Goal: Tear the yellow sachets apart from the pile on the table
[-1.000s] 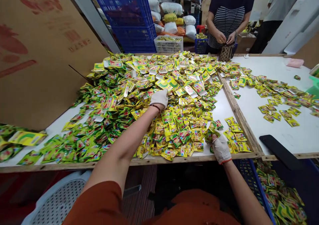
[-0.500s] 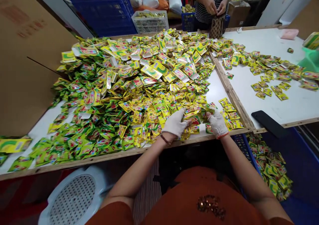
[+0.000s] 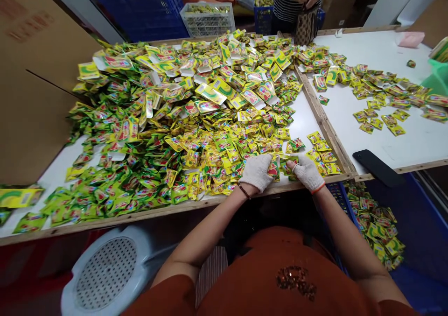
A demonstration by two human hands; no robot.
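Both of my hands wear white knit gloves and work close together at the table's front edge. My left hand (image 3: 257, 172) is closed on a small printed carton (image 3: 274, 169), yellow, green and red, mostly covered by the glove. Just to its right, my right hand (image 3: 308, 173) has its fingers drawn together near the carton's open end; what they pinch is hidden. Small yellow sachets (image 3: 217, 155) lie heaped beyond and left of the hands. A green-and-red sachet (image 3: 297, 143) rests just past the right hand. Several yellow sachets (image 3: 324, 157) sit in rows to its right.
Flattened or open cartons (image 3: 210, 93) top the large pile. A wooden strip (image 3: 320, 115) divides the white table. Right of it lie a black phone (image 3: 376, 166) and more sachets. A blue crate (image 3: 416, 222) stands below; a stool (image 3: 108, 269) is at left. Opposite stands a person with a bag (image 3: 305, 26).
My left hand has shifted slightly right, nearer my right hand, and covers more of the carton. The view has tilted a little downward. The person opposite still handles the bag.
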